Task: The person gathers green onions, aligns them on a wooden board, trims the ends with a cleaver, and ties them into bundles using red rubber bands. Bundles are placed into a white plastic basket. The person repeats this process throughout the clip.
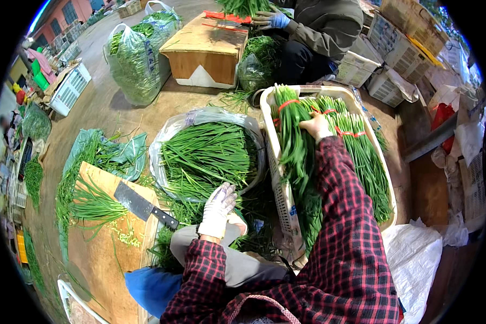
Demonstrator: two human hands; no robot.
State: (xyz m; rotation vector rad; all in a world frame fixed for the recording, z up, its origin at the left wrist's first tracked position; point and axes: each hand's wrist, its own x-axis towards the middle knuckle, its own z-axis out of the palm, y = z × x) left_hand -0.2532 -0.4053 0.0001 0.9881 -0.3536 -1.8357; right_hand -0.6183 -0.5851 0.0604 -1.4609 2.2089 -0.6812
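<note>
My right hand (316, 126), bare, reaches into a white plastic crate (270, 133) and has hold of a bundle of garlic chives (295, 137) tied with a red band. The lower leaves of this bundle are blurred. Beside it in the crate lie more tied bundles (358, 158), their cut ends towards the far side. My left hand (219, 208), in a whitish glove, is above my knee with its fingers extended and nothing in it. Just beyond it, a clear plastic bag (158, 156) with a rolled rim is full of loose garlic chives (210, 152).
On a wooden board (101, 259) at left lie a cleaver (135, 201), a bunch of chives (97, 205) and cut scraps. Across from me a person (324, 28) in gloves handles chives by a wooden box (204, 60). Filled bags (133, 69) and stacked crates (397, 52) stand farther off.
</note>
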